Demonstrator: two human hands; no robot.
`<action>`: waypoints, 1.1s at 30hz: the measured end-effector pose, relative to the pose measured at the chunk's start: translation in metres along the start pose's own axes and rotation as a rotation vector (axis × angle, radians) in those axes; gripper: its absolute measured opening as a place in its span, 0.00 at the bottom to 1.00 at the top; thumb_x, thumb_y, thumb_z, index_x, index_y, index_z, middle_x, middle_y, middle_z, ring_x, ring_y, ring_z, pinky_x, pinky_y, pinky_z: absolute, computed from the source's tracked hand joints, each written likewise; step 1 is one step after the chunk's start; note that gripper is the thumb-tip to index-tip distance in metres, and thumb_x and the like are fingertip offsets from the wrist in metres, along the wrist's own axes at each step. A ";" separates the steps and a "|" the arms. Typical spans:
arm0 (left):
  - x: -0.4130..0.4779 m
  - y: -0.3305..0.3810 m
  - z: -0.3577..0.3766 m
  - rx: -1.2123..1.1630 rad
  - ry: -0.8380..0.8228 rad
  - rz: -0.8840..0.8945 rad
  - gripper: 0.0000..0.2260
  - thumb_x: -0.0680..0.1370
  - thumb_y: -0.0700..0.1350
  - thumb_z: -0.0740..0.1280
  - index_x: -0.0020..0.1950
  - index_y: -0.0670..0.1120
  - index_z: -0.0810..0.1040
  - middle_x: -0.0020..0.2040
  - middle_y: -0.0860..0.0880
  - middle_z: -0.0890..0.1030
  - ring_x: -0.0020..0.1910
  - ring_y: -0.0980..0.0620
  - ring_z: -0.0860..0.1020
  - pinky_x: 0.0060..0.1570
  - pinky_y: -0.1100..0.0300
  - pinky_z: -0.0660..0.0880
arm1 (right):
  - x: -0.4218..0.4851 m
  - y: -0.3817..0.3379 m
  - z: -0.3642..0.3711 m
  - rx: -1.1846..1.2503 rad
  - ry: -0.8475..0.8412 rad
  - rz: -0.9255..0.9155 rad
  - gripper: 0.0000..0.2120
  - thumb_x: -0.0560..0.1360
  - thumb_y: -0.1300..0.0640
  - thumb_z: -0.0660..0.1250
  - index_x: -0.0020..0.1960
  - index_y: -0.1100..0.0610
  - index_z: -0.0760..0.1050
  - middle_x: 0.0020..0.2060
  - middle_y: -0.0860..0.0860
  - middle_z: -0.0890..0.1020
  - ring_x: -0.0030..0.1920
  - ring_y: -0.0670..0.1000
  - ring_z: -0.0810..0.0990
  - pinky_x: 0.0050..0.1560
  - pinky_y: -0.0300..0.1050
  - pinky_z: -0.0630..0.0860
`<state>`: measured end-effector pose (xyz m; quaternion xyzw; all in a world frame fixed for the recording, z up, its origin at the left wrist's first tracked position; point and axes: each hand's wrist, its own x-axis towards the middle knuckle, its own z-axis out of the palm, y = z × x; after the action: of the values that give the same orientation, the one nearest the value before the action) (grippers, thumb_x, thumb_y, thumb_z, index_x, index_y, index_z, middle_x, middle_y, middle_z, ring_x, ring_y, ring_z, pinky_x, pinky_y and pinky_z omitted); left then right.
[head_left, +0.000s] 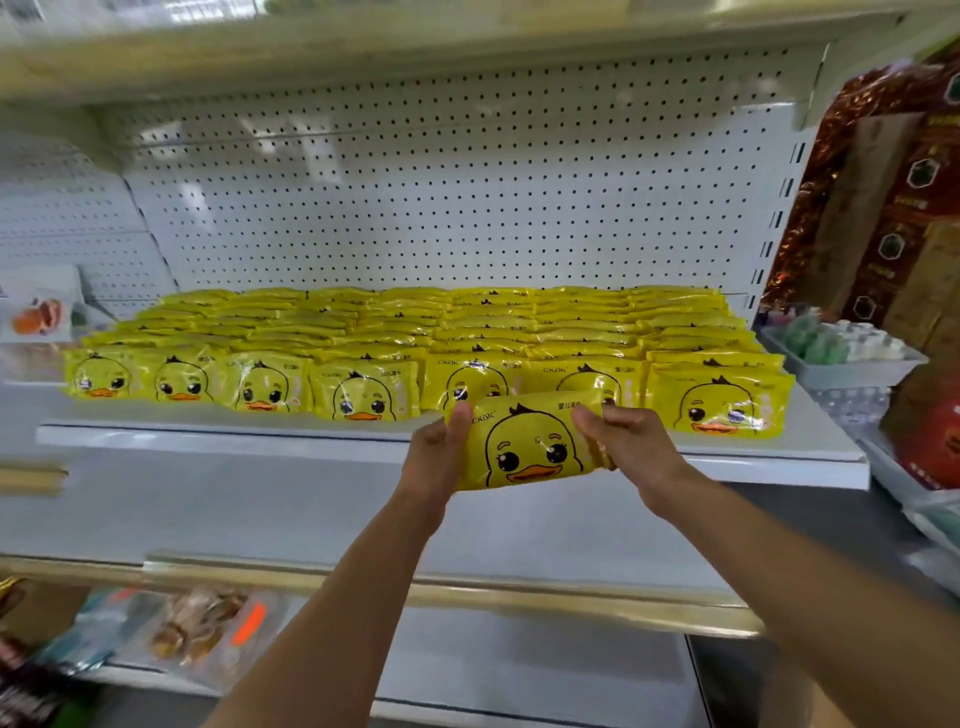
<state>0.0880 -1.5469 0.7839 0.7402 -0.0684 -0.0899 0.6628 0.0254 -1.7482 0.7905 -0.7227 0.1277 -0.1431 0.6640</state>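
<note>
White store shelving with a pegboard back panel (441, 197) fills the head view. Both hands hold one yellow duck pack (530, 441) just in front of the shelf edge (234, 439), above the lower shelf. Left hand (439, 457) grips the pack's left end, thumb on the front, fingers hidden behind. Right hand (626, 441) grips the right end, thumb over the top front, fingers curled round the back. Pack is held face toward the camera, slightly tilted, duck print upright. Directly behind the grip, rows of matching duck packs (395, 332) cover the shelf, front row standing upright. Right of the grip sits a grey tray of small bottles (841, 348), with red-brown patterned bags (883, 208) beyond it. Far left of the grip, a blurred orange-printed box (39, 314). Below-left, clear snack bags (197, 629) on a lower shelf.
</note>
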 end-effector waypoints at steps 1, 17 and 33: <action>0.011 0.001 -0.011 0.030 0.020 0.031 0.23 0.78 0.62 0.64 0.41 0.42 0.81 0.38 0.47 0.84 0.37 0.50 0.82 0.43 0.61 0.76 | 0.009 0.000 0.008 -0.005 0.013 -0.013 0.18 0.76 0.53 0.70 0.36 0.68 0.75 0.27 0.56 0.76 0.25 0.46 0.71 0.32 0.39 0.66; 0.136 -0.004 -0.071 0.597 0.086 0.337 0.04 0.77 0.46 0.72 0.49 0.47 0.83 0.42 0.51 0.83 0.28 0.56 0.81 0.30 0.61 0.76 | 0.088 0.022 0.080 -0.230 0.251 0.013 0.14 0.71 0.60 0.75 0.32 0.66 0.76 0.24 0.55 0.78 0.22 0.55 0.77 0.25 0.41 0.71; 0.102 0.013 -0.029 0.621 0.170 0.552 0.15 0.78 0.44 0.67 0.64 0.52 0.75 0.63 0.53 0.71 0.35 0.58 0.75 0.37 0.61 0.70 | 0.063 0.025 0.042 -0.391 0.288 -0.084 0.16 0.69 0.59 0.77 0.50 0.52 0.71 0.38 0.54 0.79 0.36 0.54 0.79 0.39 0.55 0.81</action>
<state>0.1940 -1.5429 0.7951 0.8634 -0.2328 0.1772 0.4110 0.0998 -1.7353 0.7645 -0.8143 0.2163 -0.2445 0.4799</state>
